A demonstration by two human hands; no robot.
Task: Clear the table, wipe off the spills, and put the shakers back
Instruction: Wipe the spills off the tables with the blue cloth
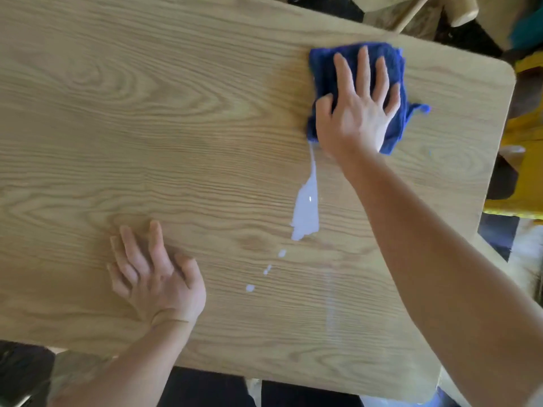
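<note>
A light wooden table point(147, 113) fills the view. My right hand point(357, 110) presses flat with spread fingers on a folded blue cloth point(326, 69) near the table's far right corner. A white liquid spill point(307, 210) runs from the cloth's near edge toward me, and a few small white drops point(266, 270) trail off below it. A faint wet streak point(330, 312) lies nearer the front edge. My left hand point(155, 277) rests on the wood at the lower left, fingers relaxed and holding nothing. No shakers are in view.
Wooden chair parts point(411, 13) stand beyond the far edge. A yellow object point(526, 160) sits off the table's right side. Dark floor point(205, 389) shows below the near edge.
</note>
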